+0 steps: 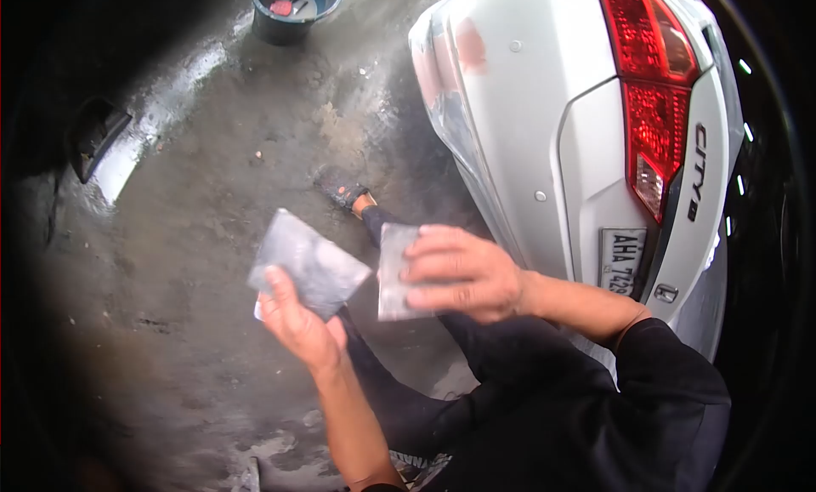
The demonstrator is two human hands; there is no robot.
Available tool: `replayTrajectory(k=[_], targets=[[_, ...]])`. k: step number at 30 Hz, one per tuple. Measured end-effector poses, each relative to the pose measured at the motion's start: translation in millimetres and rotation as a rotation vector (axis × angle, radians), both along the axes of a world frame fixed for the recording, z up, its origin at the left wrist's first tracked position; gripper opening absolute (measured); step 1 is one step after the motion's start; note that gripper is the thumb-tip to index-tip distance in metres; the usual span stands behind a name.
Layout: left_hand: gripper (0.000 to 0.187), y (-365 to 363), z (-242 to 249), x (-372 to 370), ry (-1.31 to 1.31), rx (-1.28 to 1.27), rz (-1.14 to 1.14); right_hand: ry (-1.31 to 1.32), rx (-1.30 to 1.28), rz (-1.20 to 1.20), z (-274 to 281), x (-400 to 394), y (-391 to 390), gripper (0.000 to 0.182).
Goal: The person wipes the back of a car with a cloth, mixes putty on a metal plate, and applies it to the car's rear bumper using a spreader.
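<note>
My left hand grips a grey, flat, roughly square piece by its lower left edge, with the thumb on top. Its surface looks smeared and slightly blurred. Just to the right, my right hand has its fingers laid over a second grey rectangular piece, whose left part shows. A narrow gap separates the two pieces. Both are held above the floor, left of the silver car. The car's side near the top has a reddish patch and dull grey areas.
A dark bucket with a red item inside stands at the top. The car's red tail light and number plate are on the right. My shoe rests on the wet, stained concrete floor. A dark object lies far left.
</note>
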State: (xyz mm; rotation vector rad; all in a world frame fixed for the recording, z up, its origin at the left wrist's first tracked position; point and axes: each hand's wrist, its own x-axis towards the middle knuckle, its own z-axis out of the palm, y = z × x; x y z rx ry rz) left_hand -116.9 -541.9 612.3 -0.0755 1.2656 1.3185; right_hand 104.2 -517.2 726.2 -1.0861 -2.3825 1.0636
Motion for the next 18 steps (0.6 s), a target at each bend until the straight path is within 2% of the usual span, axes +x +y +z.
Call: replayTrajectory(k=[3, 7, 11, 13, 14, 15, 18], targets=[[0.038, -19.5, 16.5, 14.5, -0.376, -0.106, -0.08, 0.077, 0.092, 0.114, 33.6, -23.0, -12.4, 0.031], [0.038, -28.2, 71.4, 15.9, -0.374, 0.003, -0.091, -0.009, 0.192, 0.009, 29.9, -12.3, -39.2, 0.037], [0.037, -26.9, 100.0, 11.1, -0.274, 0.051, -0.092, -0.109, 0.21, -0.091, 39.8, 10.7, -45.7, 0.047], [0.034, -28.2, 106.4, 0.4, -0.275, 0.306, -0.119, -0.186, 0.171, -0.072, 38.9, 24.1, -52.2, 0.05], [0.034, -27.1, 108.1, 0.9, -0.274, 0.302, -0.115, -0.205, 0.142, -0.147, 38.2, 28.4, -53.1, 0.05], [0.033, -26.3, 108.9, 2.8, -0.165, 0.259, -0.109, -0.22, 0.107, -0.211, 36.3, 32.7, -51.7, 0.05], [0.042, -23.7, 100.6, 17.0, 0.096, 0.146, -0.144, -0.248, 0.221, -0.185, 59.4, 17.3, -14.0, 0.045]])
